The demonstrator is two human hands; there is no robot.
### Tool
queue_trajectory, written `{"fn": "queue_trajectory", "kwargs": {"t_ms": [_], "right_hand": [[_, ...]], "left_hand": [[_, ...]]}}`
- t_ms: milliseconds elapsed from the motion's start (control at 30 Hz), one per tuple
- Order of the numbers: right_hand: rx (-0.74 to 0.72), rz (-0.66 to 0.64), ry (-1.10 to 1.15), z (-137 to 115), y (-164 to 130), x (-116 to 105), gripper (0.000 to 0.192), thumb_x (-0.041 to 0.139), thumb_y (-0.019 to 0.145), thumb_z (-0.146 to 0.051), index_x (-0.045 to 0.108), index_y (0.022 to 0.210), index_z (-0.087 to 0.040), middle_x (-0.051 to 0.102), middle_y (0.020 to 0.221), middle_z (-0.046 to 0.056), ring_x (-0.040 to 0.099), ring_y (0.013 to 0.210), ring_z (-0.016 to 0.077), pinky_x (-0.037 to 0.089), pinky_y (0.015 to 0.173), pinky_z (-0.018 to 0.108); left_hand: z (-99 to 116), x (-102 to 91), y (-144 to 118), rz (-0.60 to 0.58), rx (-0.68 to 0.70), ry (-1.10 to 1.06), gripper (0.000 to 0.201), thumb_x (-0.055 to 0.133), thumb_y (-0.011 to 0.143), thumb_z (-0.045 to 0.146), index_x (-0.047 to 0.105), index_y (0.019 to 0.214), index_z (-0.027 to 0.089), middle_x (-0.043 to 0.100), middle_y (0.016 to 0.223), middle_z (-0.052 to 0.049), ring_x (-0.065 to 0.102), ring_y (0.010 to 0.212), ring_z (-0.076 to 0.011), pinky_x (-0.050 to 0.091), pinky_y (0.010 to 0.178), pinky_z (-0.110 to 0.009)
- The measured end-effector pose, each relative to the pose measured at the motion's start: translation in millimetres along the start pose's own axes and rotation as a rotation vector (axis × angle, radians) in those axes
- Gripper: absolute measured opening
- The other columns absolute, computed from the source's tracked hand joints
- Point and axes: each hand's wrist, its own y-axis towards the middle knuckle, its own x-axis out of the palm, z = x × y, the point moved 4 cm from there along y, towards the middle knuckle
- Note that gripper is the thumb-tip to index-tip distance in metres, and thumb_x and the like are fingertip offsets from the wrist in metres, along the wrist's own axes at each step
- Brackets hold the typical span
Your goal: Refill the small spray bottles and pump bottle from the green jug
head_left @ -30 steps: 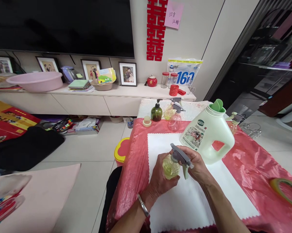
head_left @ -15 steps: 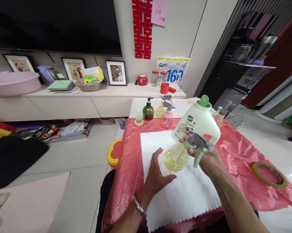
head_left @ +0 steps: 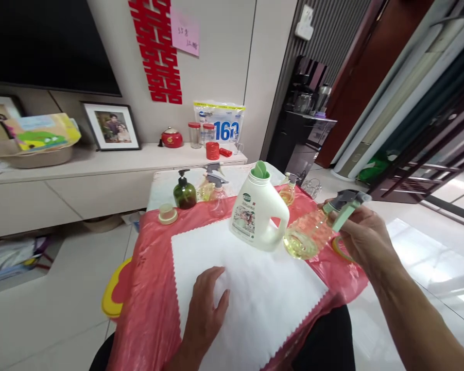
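Observation:
My right hand (head_left: 365, 234) grips a clear spray bottle (head_left: 303, 239) by its neck, just below the grey trigger head. Pale yellow liquid sits in the bottle, which is tilted and held up to the right of a pale green detergent jug (head_left: 255, 226). The jug stands upright on a white cloth (head_left: 247, 293), its green spout showing at the mouth. Over the cloth's left part, my left hand (head_left: 206, 304) is empty, thumb and fingers apart. Behind are a green pump bottle (head_left: 185, 195), a pink spray bottle (head_left: 218, 200) and a round cap (head_left: 167, 214).
Red plastic sheeting (head_left: 149, 257) covers the table under the cloth. Another spray bottle (head_left: 288, 191) stands behind the jug, and a roll of tape (head_left: 342, 248) lies partly hidden by my right hand. A yellow-and-red stool (head_left: 118, 288) is at the left. A low cabinet (head_left: 100, 193) runs along the wall.
My right hand has carried the spray bottle rightward, from in front of the jug to beyond its right side. My left hand stays behind over the cloth. The view has turned right.

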Motion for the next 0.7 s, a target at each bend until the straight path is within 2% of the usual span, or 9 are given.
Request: {"fn": "queue_trajectory", "kwargs": {"t_ms": [100,233,500,700], "right_hand": [[0.003,0.080,-0.099,18.8,24.8,-27.8,0.048,0.087,0.068,-0.042,0.065,0.099,-0.013,0.064,0.102,0.008,0.062,0.096,0.0191,0.054,0.089,0.035],[0.024,0.184,-0.243,57.3,56.9,-47.6,0.030,0.067,0.095,-0.036,0.062,0.107,-0.009,0.061,0.105,0.007,0.060,0.099,0.0151,0.053,0.094,0.036],[0.124,0.246,-0.382,129.7,117.1,-46.4,0.035,0.060,0.100,-0.040,0.060,0.114,-0.009,0.059,0.107,0.007,0.059,0.097,0.0147,0.055,0.088,0.032],[0.165,0.251,-0.469,158.5,147.9,-40.0,0.036,0.060,0.100,-0.042,0.060,0.116,-0.009,0.059,0.109,0.008,0.059,0.099,0.0156,0.055,0.088,0.033]], "left_hand": [[-4.0,4.0,-3.0,0.001,0.035,0.059,0.033,0.052,0.094,0.029,0.055,0.126,0.023,0.067,0.121,-0.010,0.064,0.113,-0.0279,0.057,0.095,-0.048],[-10.5,9.3,-7.1,-0.014,0.051,0.098,0.032,0.052,0.096,0.032,0.056,0.127,0.025,0.067,0.123,-0.009,0.063,0.116,-0.0282,0.055,0.097,-0.049],[-11.9,15.3,-10.3,-0.015,0.022,0.119,0.031,0.048,0.098,0.037,0.059,0.126,0.026,0.068,0.123,-0.008,0.062,0.118,-0.0293,0.052,0.099,-0.049],[-17.5,12.1,-8.3,-0.028,0.113,0.206,0.032,0.051,0.097,0.033,0.058,0.127,0.025,0.070,0.123,-0.009,0.066,0.115,-0.0285,0.055,0.097,-0.046]]}}
